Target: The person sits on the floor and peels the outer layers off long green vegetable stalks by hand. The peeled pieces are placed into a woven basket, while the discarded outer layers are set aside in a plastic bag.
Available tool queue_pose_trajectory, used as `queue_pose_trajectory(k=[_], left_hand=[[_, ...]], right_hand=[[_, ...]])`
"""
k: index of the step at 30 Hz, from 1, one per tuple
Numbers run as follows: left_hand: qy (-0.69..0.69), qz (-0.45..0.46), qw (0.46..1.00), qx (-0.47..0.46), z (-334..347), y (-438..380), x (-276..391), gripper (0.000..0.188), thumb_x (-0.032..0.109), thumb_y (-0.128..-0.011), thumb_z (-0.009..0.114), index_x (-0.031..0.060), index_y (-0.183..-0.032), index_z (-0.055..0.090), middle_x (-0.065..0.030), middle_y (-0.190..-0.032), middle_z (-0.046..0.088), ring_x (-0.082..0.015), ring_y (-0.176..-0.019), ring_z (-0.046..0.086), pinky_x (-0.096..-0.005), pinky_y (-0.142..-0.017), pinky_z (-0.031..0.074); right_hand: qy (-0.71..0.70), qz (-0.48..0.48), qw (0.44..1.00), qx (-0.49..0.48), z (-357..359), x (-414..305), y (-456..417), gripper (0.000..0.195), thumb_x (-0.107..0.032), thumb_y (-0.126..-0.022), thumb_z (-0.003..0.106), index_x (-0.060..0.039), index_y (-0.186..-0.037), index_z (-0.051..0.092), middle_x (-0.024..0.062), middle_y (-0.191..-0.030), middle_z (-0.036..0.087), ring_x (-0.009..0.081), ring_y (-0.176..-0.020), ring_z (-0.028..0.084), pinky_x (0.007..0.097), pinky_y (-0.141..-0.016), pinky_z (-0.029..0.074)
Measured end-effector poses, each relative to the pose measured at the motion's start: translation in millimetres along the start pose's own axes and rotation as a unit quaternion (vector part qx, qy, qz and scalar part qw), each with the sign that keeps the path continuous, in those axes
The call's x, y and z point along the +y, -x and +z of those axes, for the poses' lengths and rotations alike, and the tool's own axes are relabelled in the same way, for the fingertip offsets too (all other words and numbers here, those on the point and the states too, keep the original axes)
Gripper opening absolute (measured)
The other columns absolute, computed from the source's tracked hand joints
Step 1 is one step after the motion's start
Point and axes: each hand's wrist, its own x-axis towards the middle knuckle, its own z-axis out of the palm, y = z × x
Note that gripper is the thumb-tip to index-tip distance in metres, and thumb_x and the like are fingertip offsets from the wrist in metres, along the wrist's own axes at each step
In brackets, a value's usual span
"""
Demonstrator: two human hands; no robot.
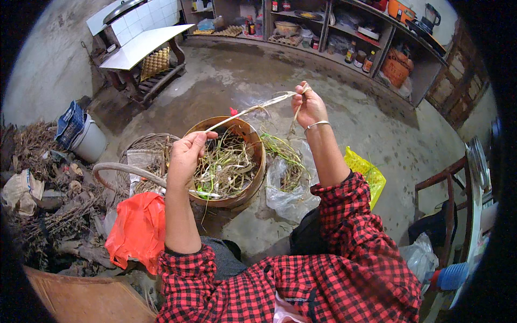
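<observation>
A pale plant stalk with dry, stringy leaves point(247, 110) is stretched between my two hands above a round bucket point(259, 161). My left hand point(190, 151) pinches its thicker white end over the bucket's left side. Farther out and to the right, my right hand point(309, 105) grips the dry, leafy end, and a thin strand hangs below the fingers. Dry and green plant scraps point(224, 165) fill much of the bucket. Beside it on the right, a bunch of green and dry stalks point(293, 169) lies on a clear plastic bag point(276, 202).
A wicker basket point(131, 141) with a curved handle and a red plastic bag point(139, 230) are at the left, near piled brushwood point(60, 226). A yellow bag point(373, 177) lies to the right. Shelves point(339, 56) and a low white-topped table point(141, 46) stand farther off.
</observation>
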Motion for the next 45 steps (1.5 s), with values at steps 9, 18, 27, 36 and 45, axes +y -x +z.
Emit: queue_pose_trajectory(k=[9, 18, 27, 36, 45], left_hand=[[-0.08, 0.03, 0.989, 0.119, -30.4, 3.5, 8.9, 0.022, 0.025, -0.09, 0.052, 0.0066, -0.093, 0.065, 0.009, -0.057, 0.039, -0.0001, -0.048, 0.03, -0.0152, -0.041, 0.019], [0.031, 0.022, 0.994, 0.102, -27.7, 10.3, 24.1, 0.023, 0.02, -0.091, 0.051, 0.0013, -0.093, 0.064, 0.0078, -0.059, 0.04, -0.001, -0.053, 0.032, -0.0154, -0.048, 0.025], [0.007, 0.053, 0.992, 0.118, -17.9, 12.4, 27.4, 0.023, 0.021, -0.091, 0.052, 0.0035, -0.09, 0.065, 0.0086, -0.061, 0.042, -0.0008, -0.056, 0.031, -0.0152, -0.05, 0.024], [-0.046, 0.092, 0.98, 0.168, -12.7, 10.9, 27.4, 0.023, 0.021, -0.09, 0.052, 0.0031, -0.087, 0.066, 0.0084, -0.06, 0.041, -0.0022, -0.056, 0.032, -0.0177, -0.05, 0.025], [-0.126, 0.12, 0.963, 0.207, 5.7, 12.5, 30.4, 0.02, 0.019, -0.089, 0.054, 0.004, -0.084, 0.067, 0.0078, -0.057, 0.043, -0.0016, -0.051, 0.032, -0.0191, -0.045, 0.024]], right_hand=[[-0.064, -0.087, 0.988, 0.107, -25.5, -32.7, -21.3, 0.007, -0.012, -0.092, 0.043, -0.0078, -0.094, 0.048, 0.0034, -0.069, 0.05, 0.0129, -0.056, 0.05, 0.0216, -0.048, 0.044], [0.471, 0.001, 0.862, -0.186, 39.3, 27.9, 28.2, 0.029, -0.013, -0.088, 0.046, -0.003, -0.114, 0.052, 0.0027, -0.067, 0.053, 0.009, -0.055, 0.051, 0.0234, -0.051, 0.045], [0.636, 0.01, 0.708, -0.308, 66.3, 74.9, 56.7, 0.024, -0.023, -0.091, 0.047, -0.0028, -0.099, 0.057, 0.0059, -0.066, 0.057, 0.0124, -0.059, 0.053, 0.0287, -0.056, 0.044], [0.646, -0.105, 0.672, -0.348, 64.0, 87.8, 60.7, 0.017, -0.017, -0.084, 0.052, -0.0002, -0.085, 0.055, 0.0122, -0.072, 0.057, 0.0248, -0.068, 0.056, 0.0347, -0.063, 0.045], [0.472, 0.001, 0.871, -0.136, 58.1, 101.5, 42.2, 0.021, -0.02, -0.08, 0.045, -0.0017, -0.075, 0.054, 0.0098, -0.057, 0.05, 0.0201, -0.053, 0.05, 0.0322, -0.049, 0.041]])
